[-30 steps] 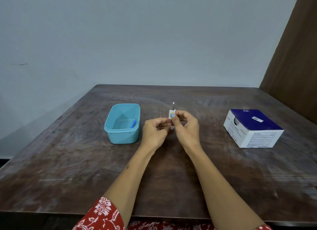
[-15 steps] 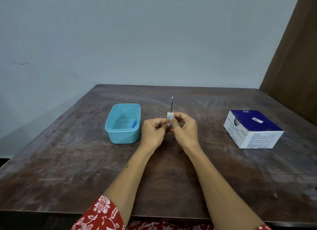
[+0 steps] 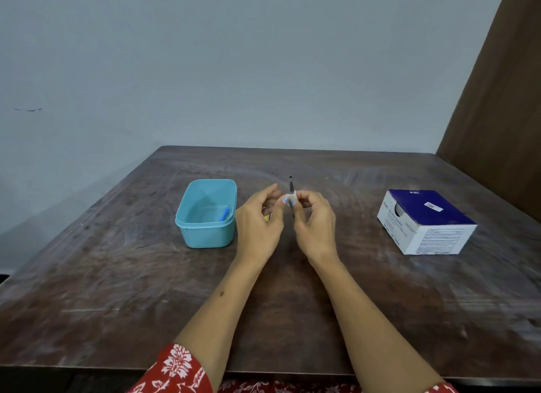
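Note:
Above the middle of the dark wooden table (image 3: 292, 290), my right hand (image 3: 314, 222) pinches a small white piece (image 3: 292, 198) between thumb and fingertips. A thin dark needle-like stick (image 3: 290, 184) points up out of that piece. My left hand (image 3: 259, 221) is just left of it, forefinger lifted and the other fingers loosely curled. Its thumb tip, with a blue nail, touches the white piece. What lies inside the left palm is hidden.
A light blue plastic tub (image 3: 206, 231) stands left of my hands with a small blue piece (image 3: 224, 213) inside. A white and dark blue carton (image 3: 424, 221) sits at the right. A grey wall runs behind the table and a brown panel stands at the far right.
The left hand's fingers have loosened and lifted off the white piece; only its thumb stays there. More of the dark stick shows above the white piece than a second ago.

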`<action>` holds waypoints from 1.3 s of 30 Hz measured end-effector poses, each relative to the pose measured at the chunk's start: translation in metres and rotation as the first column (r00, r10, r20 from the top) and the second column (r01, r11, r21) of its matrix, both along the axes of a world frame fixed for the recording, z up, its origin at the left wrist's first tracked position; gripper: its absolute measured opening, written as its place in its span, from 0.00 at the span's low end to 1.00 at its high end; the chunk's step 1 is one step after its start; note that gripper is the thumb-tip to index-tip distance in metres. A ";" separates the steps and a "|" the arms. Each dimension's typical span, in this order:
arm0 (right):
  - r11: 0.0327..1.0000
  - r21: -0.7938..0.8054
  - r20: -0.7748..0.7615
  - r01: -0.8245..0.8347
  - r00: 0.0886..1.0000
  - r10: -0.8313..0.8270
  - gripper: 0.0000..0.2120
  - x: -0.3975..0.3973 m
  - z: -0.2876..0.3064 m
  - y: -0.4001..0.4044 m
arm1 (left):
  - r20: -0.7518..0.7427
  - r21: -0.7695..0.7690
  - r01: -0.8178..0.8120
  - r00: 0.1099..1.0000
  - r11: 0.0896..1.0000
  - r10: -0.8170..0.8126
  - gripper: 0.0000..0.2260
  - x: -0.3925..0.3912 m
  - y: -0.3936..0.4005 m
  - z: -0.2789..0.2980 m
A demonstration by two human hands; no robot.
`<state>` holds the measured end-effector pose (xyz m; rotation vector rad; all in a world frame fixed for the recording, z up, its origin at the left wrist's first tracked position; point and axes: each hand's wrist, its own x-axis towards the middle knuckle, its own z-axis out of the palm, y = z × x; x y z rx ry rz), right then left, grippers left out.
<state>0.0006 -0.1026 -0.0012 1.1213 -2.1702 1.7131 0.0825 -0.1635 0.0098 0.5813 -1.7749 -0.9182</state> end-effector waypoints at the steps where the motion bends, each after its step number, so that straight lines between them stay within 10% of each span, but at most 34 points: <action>1: 1.000 0.016 -0.055 -0.004 0.998 0.005 0.05 0.001 0.000 0.000 | -0.026 0.005 -0.005 1.000 1.000 0.005 0.13 0.000 -0.001 0.000; 23: 0.928 0.360 -0.318 0.098 0.948 0.023 0.06 0.000 -0.002 0.005 | -0.233 0.146 0.071 0.972 0.987 -0.035 0.09 -0.002 -0.005 0.003; 39: 0.959 0.230 -0.326 0.164 0.942 -0.083 0.07 0.003 0.001 0.006 | -0.246 0.098 0.092 0.967 0.991 -0.065 0.13 -0.001 -0.003 0.002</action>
